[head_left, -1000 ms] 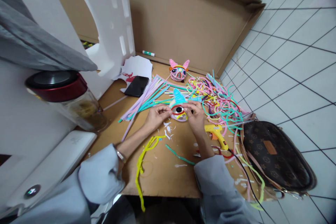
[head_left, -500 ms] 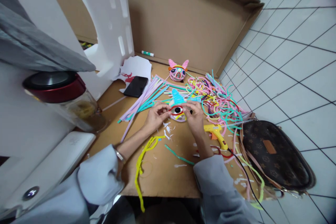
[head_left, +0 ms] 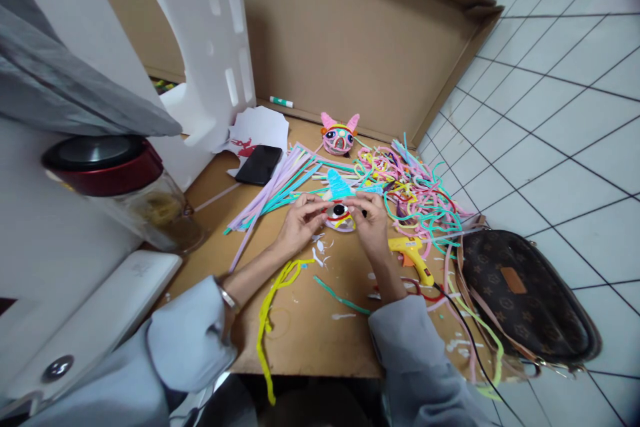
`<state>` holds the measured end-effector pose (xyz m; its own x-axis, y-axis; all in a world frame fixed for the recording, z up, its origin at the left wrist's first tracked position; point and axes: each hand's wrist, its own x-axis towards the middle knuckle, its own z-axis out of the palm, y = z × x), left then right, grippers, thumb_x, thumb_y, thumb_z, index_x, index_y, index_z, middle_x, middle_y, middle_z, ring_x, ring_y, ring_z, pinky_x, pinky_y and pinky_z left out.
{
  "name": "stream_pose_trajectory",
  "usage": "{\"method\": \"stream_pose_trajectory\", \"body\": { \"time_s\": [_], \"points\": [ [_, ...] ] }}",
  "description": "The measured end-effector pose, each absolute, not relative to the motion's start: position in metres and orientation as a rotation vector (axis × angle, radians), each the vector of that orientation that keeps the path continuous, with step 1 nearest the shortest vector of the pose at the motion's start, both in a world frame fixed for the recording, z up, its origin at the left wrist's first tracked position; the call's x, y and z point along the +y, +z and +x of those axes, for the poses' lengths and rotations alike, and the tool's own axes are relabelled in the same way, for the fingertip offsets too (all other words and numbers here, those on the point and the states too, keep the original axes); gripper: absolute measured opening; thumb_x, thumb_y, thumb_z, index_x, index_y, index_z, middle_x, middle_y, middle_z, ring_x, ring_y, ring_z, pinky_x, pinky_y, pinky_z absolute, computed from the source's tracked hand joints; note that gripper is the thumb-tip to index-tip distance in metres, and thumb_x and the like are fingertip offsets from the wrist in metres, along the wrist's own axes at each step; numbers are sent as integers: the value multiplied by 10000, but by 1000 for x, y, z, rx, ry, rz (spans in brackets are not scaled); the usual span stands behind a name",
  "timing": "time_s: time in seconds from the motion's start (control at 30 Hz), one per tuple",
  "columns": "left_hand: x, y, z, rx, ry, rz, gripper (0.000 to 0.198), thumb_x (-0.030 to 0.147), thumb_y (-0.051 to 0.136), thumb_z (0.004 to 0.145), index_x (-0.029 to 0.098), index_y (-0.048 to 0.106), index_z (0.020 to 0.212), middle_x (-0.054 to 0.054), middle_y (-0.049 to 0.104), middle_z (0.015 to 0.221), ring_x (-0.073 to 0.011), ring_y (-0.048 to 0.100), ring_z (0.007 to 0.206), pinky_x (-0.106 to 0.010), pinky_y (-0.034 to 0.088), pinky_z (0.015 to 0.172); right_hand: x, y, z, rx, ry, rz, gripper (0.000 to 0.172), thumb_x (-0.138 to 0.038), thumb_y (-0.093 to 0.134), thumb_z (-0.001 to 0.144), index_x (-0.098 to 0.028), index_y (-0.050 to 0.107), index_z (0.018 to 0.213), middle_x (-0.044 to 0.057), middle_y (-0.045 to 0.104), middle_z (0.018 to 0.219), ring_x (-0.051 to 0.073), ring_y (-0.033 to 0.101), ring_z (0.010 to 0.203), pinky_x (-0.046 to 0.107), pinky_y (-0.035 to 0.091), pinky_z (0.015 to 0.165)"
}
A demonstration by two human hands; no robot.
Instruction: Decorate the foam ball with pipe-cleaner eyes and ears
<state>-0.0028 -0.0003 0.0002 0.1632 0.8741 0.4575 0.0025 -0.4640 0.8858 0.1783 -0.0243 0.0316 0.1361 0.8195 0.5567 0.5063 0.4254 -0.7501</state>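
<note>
Between my two hands is a small pipe-cleaner animal head [head_left: 342, 221]. It has a blue ear [head_left: 338, 185], a black-and-white eye [head_left: 339, 210], and red and yellow strips on its front. My left hand [head_left: 299, 225] is closed on its left side, thumb and fingers pinched by the eye. My right hand [head_left: 371, 220] grips the other side, its thumb and fingertips near the red strip. Fingers hide parts of both sides. Beyond it sits a similar head with pink ears [head_left: 339, 139].
Pipe cleaners lie in a straight bundle [head_left: 280, 183] and a tangled pile [head_left: 415, 190]. A yellow glue gun [head_left: 414, 258] with a black cord rests at right, near a brown bag [head_left: 525, 293]. A phone [head_left: 259, 165] and a glass jar [head_left: 135, 200] are at left.
My fingers have shifted slightly around the eye, and the red strip there sits differently against it. The head stays in the same place; everything else is unmoved.
</note>
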Motion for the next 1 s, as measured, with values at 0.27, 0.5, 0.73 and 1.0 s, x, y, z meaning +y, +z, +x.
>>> {"method": "stream_pose_trajectory", "body": {
  "time_s": [0.27,0.5,0.73,1.0],
  "points": [
    [2,-2,-4,856,1402,1701,231,323,723,848,257,815,1049,-100,658,1043,-272,607,1077,-450,475,1014,-25,33,179,-1576,293,-1268,237,-244,591,885,-283,819,937,69,664,1016,254,594,1095,450,475,1030],
    [4,-6,-5,812,1411,1765,286,388,691,895,237,793,1116,-97,649,1044,-259,596,1069,-438,478,992,-25,32,180,-1609,265,-1276,237,-243,592,905,-258,818,973,73,658,1032,247,595,1099,440,470,1037],
    [5,-8,-5,795,1430,1775,274,373,693,899,243,791,1120,-95,644,1042,-259,601,1060,-439,479,982,-24,32,182,-1647,252,-1273,286,-186,570,898,-295,827,958,70,652,1041,242,595,1102,439,481,1022],
    [4,-5,-6,837,1395,1750,277,393,708,885,245,796,1103,-94,660,1036,-256,610,1040,-436,497,969,-24,32,179,-1630,224,-1276,285,-208,561,897,-278,828,964,86,634,1040,255,595,1084,463,484,1016]
  ]
}}
